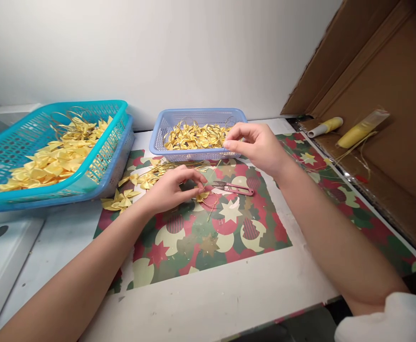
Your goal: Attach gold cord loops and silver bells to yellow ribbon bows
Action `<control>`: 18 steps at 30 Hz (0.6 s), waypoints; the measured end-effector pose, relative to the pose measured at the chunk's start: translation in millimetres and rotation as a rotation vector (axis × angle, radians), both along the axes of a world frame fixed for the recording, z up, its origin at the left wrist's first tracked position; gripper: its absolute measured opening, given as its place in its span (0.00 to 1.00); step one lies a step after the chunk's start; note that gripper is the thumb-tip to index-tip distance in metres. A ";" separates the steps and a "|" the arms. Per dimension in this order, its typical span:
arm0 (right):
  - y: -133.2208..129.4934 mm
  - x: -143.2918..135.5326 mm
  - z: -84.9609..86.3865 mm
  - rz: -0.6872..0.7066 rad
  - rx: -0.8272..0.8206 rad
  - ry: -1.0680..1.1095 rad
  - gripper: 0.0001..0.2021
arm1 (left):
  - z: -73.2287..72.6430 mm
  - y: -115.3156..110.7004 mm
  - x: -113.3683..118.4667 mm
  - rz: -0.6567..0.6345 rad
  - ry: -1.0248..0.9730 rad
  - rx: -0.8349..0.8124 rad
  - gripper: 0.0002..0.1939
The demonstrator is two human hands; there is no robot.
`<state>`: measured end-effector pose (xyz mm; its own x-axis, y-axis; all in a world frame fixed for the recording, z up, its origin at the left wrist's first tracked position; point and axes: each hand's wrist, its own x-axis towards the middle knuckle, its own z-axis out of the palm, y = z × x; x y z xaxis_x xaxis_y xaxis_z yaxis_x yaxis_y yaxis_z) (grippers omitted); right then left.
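Left fingers (189,194) are closed on a yellow bow (203,196) at the table (229,297); a thin thread (215,172) is pinched by the right fingers (237,146), scissors (237,188) lying just right of the bow.

Shining brightest on the white wall (201,57), dimming toward the cardboard panel (389,90) at right, glinting off clear plastic (348,177) below, and stretching shapes near the edges.

From my remote seat I see yellow ribbon bows (60,159), a turquoise basket (47,189), a periwinkle basket (193,153), dusky-pink snips (241,190), and red, green and cream star-and-circle paper (211,259).
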<state>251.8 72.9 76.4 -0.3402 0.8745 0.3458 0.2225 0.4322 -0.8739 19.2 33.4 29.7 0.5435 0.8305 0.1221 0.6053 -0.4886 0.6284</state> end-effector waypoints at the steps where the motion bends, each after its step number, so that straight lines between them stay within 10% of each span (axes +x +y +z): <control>1: 0.1 0.4 0.2 -0.004 0.000 0.001 0.07 | -0.6 -0.2 -0.4 -0.006 -0.003 0.001 0.13; 18: 5.8 9.5 3.6 -0.013 0.029 0.026 0.08 | -15.2 -6.0 -0.5 -0.002 -0.038 0.112 0.06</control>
<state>261.2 78.7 80.0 -0.3197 0.8683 0.3794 0.2058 0.4545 -0.8667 18.7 27.4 14.6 0.5383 0.8095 0.2343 0.5811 -0.5579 0.5926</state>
